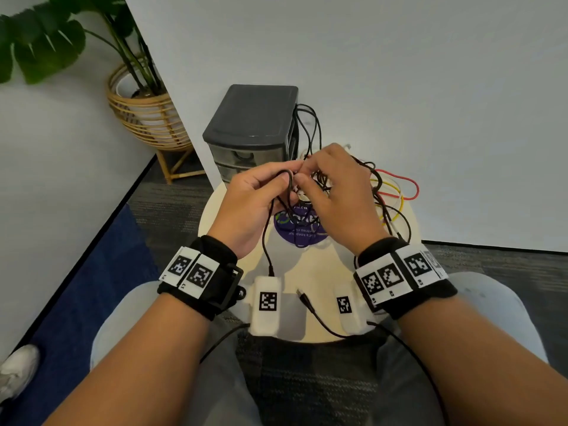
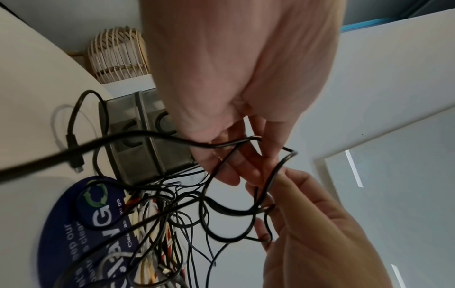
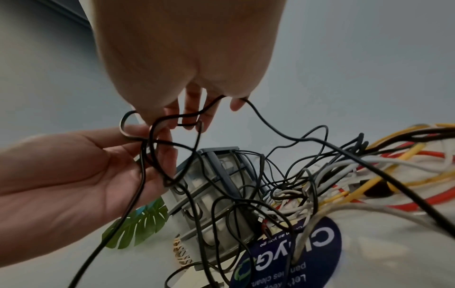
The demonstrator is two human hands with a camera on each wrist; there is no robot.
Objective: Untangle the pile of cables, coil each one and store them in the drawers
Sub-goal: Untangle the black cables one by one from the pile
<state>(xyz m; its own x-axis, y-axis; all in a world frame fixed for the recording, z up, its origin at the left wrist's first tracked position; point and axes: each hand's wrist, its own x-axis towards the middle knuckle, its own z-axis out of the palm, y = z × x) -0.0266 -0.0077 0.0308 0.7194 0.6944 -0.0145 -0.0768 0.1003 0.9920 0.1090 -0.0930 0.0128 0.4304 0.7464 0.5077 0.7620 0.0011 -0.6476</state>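
Observation:
A tangle of black, white, yellow and red cables (image 1: 347,192) lies on a round cream table (image 1: 221,210). Both hands are raised over it. My left hand (image 1: 284,176) pinches a loop of a black cable (image 1: 266,238); the cable's plug end hangs down toward the table's front. My right hand (image 1: 307,175) pinches further loops of the same black cable right beside it. In the left wrist view the black cable (image 2: 147,135) runs into my left fingers (image 2: 231,171). The right wrist view shows my right fingers (image 3: 189,115) hooked in its loops (image 3: 270,126). A grey drawer unit (image 1: 252,118) stands shut behind.
A purple round sticker (image 1: 295,233) lies under the pile. Red and yellow cables (image 1: 402,187) spread to the right. A loose USB plug (image 1: 302,295) and two white marker pods (image 1: 266,302) sit near the front edge. A potted plant in a wicker stand (image 1: 147,115) is far left.

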